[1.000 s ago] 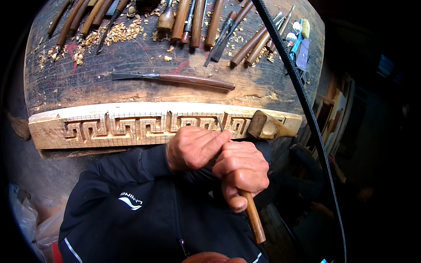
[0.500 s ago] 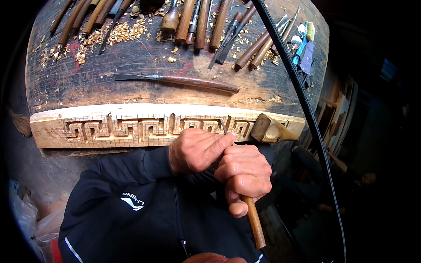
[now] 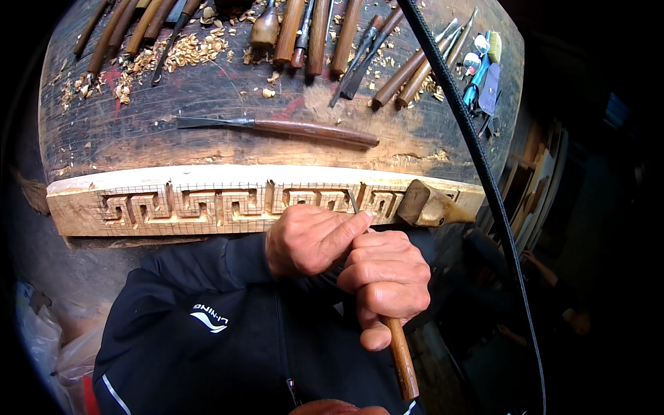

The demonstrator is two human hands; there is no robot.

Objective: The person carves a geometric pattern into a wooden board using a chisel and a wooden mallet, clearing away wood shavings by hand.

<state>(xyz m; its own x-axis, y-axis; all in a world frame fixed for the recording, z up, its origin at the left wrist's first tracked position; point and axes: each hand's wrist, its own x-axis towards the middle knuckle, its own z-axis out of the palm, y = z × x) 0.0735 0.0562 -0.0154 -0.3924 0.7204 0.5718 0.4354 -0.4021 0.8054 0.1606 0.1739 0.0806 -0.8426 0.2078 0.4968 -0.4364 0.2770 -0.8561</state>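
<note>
A long pale board (image 3: 138, 178) carries a pencilled grid and a carved, squared meander pattern. My right hand (image 3: 387, 277) is wrapped round the wooden handle of a carving chisel (image 3: 401, 363), whose butt end sticks out below the fist toward me. My left hand (image 3: 311, 238) lies against the board's near side, its thumb pressed to the narrow metal blade just ahead of my right hand. The blade's tip meets the carved face right of the middle; its edge shape is too small to tell. Some left fingers are hidden underneath.
A wooden mallet (image 3: 429, 205) lies across the board's right end. Behind the board a loose chisel (image 3: 315, 131) rests on the dark worn bench (image 3: 228, 149). Several more chisels, wood shavings (image 3: 187, 52) and a brush (image 3: 494, 47) lie farther back. A black cord (image 3: 477, 149) crosses the view at right.
The view has shifted slightly. Both hands keep the same grip on the chisel, and its tip stays at nearly the same spot on the carving.
</note>
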